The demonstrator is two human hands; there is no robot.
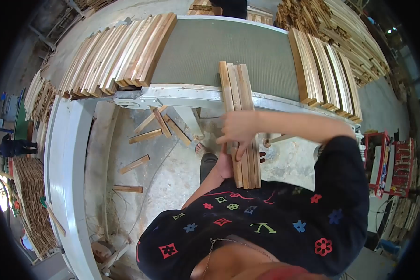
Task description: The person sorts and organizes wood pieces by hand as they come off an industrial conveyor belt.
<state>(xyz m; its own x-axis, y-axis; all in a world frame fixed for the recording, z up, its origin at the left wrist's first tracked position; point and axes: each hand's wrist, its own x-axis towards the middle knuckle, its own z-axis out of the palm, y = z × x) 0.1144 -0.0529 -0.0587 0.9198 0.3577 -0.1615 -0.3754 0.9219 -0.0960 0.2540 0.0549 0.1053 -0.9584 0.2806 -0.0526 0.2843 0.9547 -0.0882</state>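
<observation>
A small bundle of wooden slats (245, 98) lies side by side in front of my body, its far ends over the edge of the green conveyor belt (200, 51) and its near ends against my shirt. My left hand (225, 164) holds the bundle from below; its fingertips show past the slats' right side. Across the top, my right hand (241, 127) grips the same slats, with fingers bent over their left side and top face. The palm of my left hand is hidden under the wood.
Rows of slats stand on the belt at left (121, 51) and right (324, 74). A pale metal frame (72, 177) borders the left. Loose wood offcuts (145, 136) lie on the floor under the conveyor. Stacked timber (331, 32) and a red rack (399, 165) are at right.
</observation>
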